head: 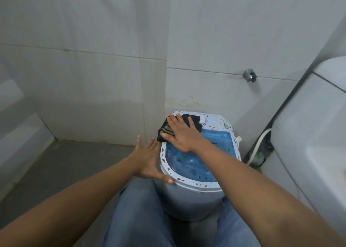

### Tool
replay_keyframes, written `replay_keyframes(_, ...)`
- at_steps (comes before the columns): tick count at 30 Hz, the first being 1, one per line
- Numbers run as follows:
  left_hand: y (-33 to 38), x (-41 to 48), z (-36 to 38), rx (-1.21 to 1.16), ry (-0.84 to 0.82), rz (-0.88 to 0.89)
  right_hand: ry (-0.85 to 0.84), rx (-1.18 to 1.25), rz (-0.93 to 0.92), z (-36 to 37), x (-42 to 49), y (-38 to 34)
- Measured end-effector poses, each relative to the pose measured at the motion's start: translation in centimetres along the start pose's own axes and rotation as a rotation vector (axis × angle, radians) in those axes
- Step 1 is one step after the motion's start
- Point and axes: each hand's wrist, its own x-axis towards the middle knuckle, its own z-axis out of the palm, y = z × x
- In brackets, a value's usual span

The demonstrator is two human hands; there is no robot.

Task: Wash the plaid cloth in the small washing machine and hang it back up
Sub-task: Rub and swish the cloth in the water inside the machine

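Observation:
A small white washing machine (189, 192) with a blue translucent lid (189, 162) stands on the floor between my knees. The dark plaid cloth (194, 122) lies bunched on the machine's top at its far left corner, partly hanging over the edge. My right hand (182, 134) rests flat on the cloth with fingers spread, pressing it down. My left hand (149, 160) is open, fingers apart, with its thumb against the machine's left rim. A white knob (202, 119) peeks out beside the cloth.
Grey tiled walls close in behind and to the left. A metal wall fitting (250, 75) sits above the machine. A white fixture (309, 134) and a hose (261, 143) stand at the right. The grey floor (74, 162) stretches left.

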Motion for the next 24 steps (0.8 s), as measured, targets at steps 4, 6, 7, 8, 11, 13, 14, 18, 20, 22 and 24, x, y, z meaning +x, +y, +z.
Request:
replay_keyframes(4,0.0,0.3,0.7,-0.055,0.022,-0.020,0.005,-0.007,0.027,0.2,0.9,-0.2)
replay_keyframes(6,0.1,0.3,1.1,-0.104,0.015,-0.028,0.005,-0.023,0.043,0.2,1.5,-0.3)
replay_keyframes(7,0.1,0.2,1.2,-0.121,0.014,-0.030,0.005,-0.031,0.052,0.2,1.9,-0.4)
replay_keyframes(8,0.2,0.2,1.3,-0.129,0.013,-0.034,0.002,-0.038,0.063,0.2,2.2,-0.4)
replay_keyframes(11,0.3,0.4,1.3,-0.118,0.005,-0.051,-0.009,-0.040,0.106,0.0,3.2,-0.4)
replay_keyframes(13,0.3,0.4,1.2,-0.104,-0.003,-0.064,-0.008,-0.049,0.141,-0.1,3.7,-0.3)
replay_keyframes(14,0.4,0.3,1.2,-0.097,-0.009,-0.068,-0.001,-0.057,0.164,-0.2,3.9,-0.3)
replay_keyframes(18,0.4,0.1,1.1,-0.120,0.005,-0.080,0.051,-0.106,0.284,-0.4,4.3,-0.3)
replay_keyframes(20,0.5,0.0,1.1,-0.122,0.012,-0.089,0.054,-0.141,0.349,-0.6,4.5,-0.3)
replay_keyframes(22,0.5,0.0,1.1,-0.116,0.011,-0.097,0.051,-0.167,0.407,-0.7,4.3,-0.4)
replay_keyframes(24,0.4,0.0,1.1,-0.110,0.003,-0.107,0.058,-0.167,0.456,-0.6,3.9,-0.9)
